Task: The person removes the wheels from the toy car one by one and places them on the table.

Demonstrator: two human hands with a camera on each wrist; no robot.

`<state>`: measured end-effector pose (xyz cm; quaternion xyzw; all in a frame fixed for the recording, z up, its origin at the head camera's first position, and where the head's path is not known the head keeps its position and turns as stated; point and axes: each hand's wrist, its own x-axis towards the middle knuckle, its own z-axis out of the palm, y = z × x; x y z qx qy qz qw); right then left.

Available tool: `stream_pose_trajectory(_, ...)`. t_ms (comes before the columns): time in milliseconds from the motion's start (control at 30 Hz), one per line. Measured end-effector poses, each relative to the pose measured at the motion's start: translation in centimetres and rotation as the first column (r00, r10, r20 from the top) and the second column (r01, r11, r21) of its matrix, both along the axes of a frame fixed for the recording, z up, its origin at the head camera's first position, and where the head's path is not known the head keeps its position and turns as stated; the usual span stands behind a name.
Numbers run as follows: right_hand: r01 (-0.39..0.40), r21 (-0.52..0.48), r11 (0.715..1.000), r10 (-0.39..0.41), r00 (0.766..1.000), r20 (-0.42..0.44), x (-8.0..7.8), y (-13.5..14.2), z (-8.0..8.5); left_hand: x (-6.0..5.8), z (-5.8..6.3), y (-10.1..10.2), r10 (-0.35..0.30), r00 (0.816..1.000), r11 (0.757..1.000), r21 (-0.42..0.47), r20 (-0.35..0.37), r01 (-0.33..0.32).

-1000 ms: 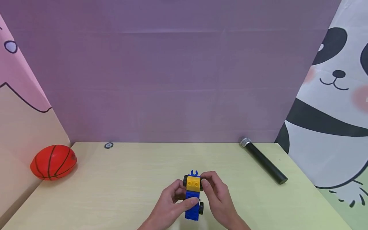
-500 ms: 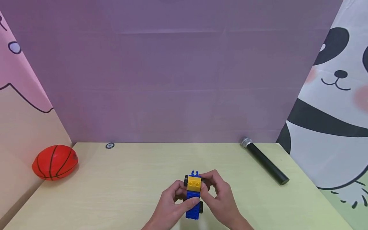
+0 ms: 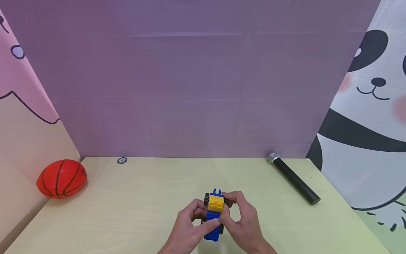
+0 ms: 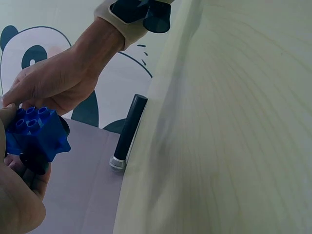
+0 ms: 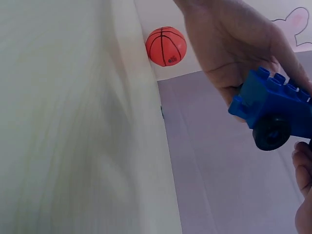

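Note:
Both hands hold a toy building-block car in front of the body, above the table's near part. The car point(image 3: 211, 235) has a studded blue body, black wheels, a yellow block point(image 3: 216, 204) on its far end and a small blue hook beyond that. My left hand point(image 3: 188, 227) grips the blue body, thumb across its top and fingers beneath. On the other side, my right hand point(image 3: 244, 222) pinches the car's far end, thumb at the yellow block's edge and index finger by the far right wheel. The right wrist view shows a near wheel point(image 5: 271, 133); fingers partly hide the others.
A pale wooden table point(image 3: 142, 197) spreads out below. A red ball with basketball lines point(image 3: 62, 179) lies at the left edge, a small round disc point(image 3: 122, 160) at the back left, and a black microphone point(image 3: 295, 179) at the back right. Purple and cartoon-printed sheets stand around the table.
My right thumb has come off the far right wheel and shifted inward to the yellow block's edge. The car has turned slightly, its far end tipping right. My left hand keeps its grip.

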<state>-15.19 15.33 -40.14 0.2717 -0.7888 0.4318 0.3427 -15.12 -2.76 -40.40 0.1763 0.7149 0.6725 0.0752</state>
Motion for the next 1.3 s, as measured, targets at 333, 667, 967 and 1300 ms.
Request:
stream_pose_trajectory(333,-0.073,0.035,0.997,0.075,0.994,-0.073,-0.40,0.38,-0.27,0.14,-0.03,-0.07,-0.011,1.000,0.999,0.035,0.009,0.010)
stream_pose_trajectory(667,-0.156,-0.096,0.983,0.163,0.985,0.064,-0.40,0.60,-0.28,0.42,0.04,0.05,-0.011,0.999,0.999,0.053,0.053,0.008)
stream_pose_trajectory(967,-0.242,-0.250,0.937,0.324,0.870,0.372,-0.38,0.86,-0.11,0.33,0.14,-0.09,-0.040,0.996,0.995,0.095,0.079,0.032)
stream_pose_trajectory(1300,-0.197,-0.194,0.961,0.250,0.917,0.310,-0.47,0.27,-0.18,-0.01,-0.29,-0.17,0.012,0.997,0.996,0.084,0.077,-0.018)
